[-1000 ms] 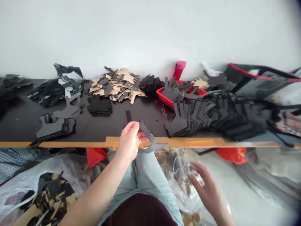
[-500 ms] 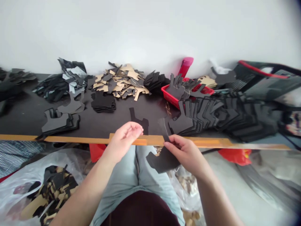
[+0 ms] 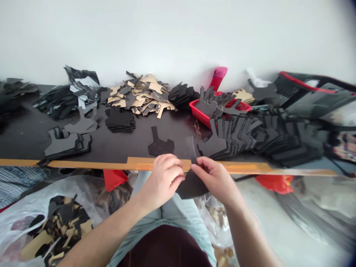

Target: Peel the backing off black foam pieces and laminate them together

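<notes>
We pinch a dark piece (image 3: 191,185) between right thumb and fingers, just beyond the near edge of the table (image 3: 116,148); our right hand (image 3: 218,178) has its upright strip. Our left hand (image 3: 165,180) curls at the piece's other side, fingers drawn in, though we cannot tell whether it grips. A single cutout (image 3: 160,146) lies flat ahead, a fanned row (image 3: 217,142) to the right, a small stack (image 3: 62,144) to the left. Which are worked and which untouched, we cannot tell. We can read no brands, labels or writing.
</notes>
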A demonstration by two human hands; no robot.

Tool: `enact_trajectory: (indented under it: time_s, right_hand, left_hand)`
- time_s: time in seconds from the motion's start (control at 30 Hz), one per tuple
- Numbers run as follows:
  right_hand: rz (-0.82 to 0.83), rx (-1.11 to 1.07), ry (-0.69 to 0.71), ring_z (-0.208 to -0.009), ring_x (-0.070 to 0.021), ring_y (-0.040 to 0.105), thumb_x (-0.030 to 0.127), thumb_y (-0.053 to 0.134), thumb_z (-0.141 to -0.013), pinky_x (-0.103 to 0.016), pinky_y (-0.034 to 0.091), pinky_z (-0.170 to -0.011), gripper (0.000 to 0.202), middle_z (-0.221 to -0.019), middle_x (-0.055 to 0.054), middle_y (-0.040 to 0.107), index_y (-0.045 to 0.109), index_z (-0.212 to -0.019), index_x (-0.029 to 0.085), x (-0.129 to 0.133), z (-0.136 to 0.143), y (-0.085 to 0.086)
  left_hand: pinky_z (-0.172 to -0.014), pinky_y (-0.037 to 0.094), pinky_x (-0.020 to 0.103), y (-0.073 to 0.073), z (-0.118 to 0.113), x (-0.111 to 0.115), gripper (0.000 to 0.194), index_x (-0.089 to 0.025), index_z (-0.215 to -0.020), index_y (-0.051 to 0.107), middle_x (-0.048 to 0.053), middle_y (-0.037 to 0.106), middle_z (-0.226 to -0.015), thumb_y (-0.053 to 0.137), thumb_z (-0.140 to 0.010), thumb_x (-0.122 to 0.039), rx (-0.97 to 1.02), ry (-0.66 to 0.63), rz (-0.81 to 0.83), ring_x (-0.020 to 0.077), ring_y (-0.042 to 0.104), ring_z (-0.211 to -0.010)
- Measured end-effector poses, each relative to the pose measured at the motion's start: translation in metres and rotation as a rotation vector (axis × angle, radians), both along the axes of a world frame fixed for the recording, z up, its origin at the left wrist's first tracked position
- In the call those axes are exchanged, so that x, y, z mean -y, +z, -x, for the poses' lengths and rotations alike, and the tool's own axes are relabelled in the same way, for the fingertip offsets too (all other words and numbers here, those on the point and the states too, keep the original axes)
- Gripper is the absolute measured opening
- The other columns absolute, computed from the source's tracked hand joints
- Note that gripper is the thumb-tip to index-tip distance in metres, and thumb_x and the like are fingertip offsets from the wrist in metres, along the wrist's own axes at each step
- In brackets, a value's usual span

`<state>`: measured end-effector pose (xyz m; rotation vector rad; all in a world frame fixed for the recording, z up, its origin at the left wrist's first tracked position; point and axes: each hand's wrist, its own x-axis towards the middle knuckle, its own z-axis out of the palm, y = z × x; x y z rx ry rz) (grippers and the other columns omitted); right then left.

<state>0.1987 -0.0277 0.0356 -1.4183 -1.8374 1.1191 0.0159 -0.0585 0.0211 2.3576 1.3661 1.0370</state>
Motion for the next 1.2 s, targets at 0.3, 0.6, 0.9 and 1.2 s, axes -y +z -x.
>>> enact_trajectory:
  time_s: [0.3,0.6,0.9,1.2]
  right_hand:
    - [0.172,-0.267,-0.090,-0.059,-0.0093,0.036,0.050,0.057,-0.081,-0.021,0.030,-0.052,0.035,-0.065,0.003,0.043,0.050,-0.075,0.017,-0.010,0.003,-0.016]
    - [0.080,-0.203,-0.058,-0.060,-0.0100,0.037,0.048,0.056,-0.083,-0.022,0.032,-0.054,0.032,-0.066,0.003,0.045,0.052,-0.077,0.017,-0.007,0.007,-0.013]
    - [0.095,-0.163,-0.056,-0.061,-0.0100,0.034,0.049,0.055,-0.083,-0.022,0.029,-0.053,0.033,-0.064,0.003,0.040,0.049,-0.074,0.017,-0.008,0.011,-0.015]
    - [0.152,-0.249,-0.109,-0.058,-0.0088,0.032,0.051,0.057,-0.081,-0.021,0.026,-0.051,0.037,-0.063,0.003,0.039,0.048,-0.073,0.016,-0.015,0.020,-0.025]
  left_hand:
    - [-0.107,0.030,0.045,-0.005,0.002,0.004,0.015,-0.018,-0.079,0.056,0.004,0.063,-0.103,0.049,-0.084,-0.006,-0.033,-0.042,-0.338,0.0213,0.048,-0.114]
    - [-0.101,0.038,0.047,-0.007,0.006,-0.007,0.004,-0.018,-0.084,0.058,0.009,0.055,-0.113,0.055,-0.087,-0.019,0.035,0.025,0.026,0.0247,0.042,-0.118]
    - [-0.102,0.037,0.045,-0.011,0.006,-0.010,0.011,-0.017,-0.074,0.058,0.007,0.057,-0.110,0.057,-0.084,-0.014,0.049,0.054,-0.036,0.0247,0.042,-0.117]
    - [-0.104,0.032,0.052,-0.012,0.012,-0.008,0.013,-0.018,-0.077,0.060,0.006,0.059,-0.104,0.056,-0.082,-0.006,0.106,0.016,-0.251,0.0251,0.045,-0.116]
